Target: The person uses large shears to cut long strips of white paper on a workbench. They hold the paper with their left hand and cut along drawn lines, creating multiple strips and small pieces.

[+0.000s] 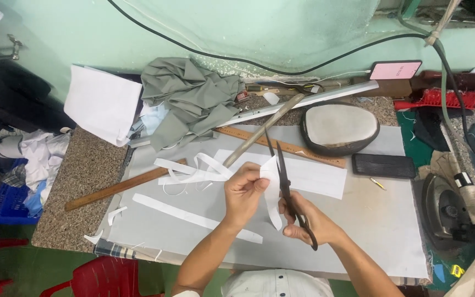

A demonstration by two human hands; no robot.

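L hand (243,192) is closed, pinching a white fabric piece (271,193) just below bench centre; thumb and fingers clamp its left edge, and the strip curves down to a point at 6 o'clock. R hand (310,221) is closed around the handles of black scissors (282,175), blades slightly parted and pointing to 12 o'clock, w/ the fabric's right edge between them.

Both hands hover over a grey cloth (358,220) covering the bench (81,176), whose speckled stone top shows at 9 o'clock. At 9 o'clock from the L hand: loose white strips (191,170), one long strip (193,218) lying diagonal, and a wooden ruler (122,187). At 12 o'clock: a second wooden ruler (281,146), a metal rod (262,131) crossing it, and crumpled grey-green fabric (191,99) near the wall. At 1–2 o'clock: an oval padded block (339,127) and a dark flat case (383,165). At 3 o'clock, off the cloth's edge: an iron (452,212). A red plastic chair (103,278) sits at 7 o'clock, below the bench.
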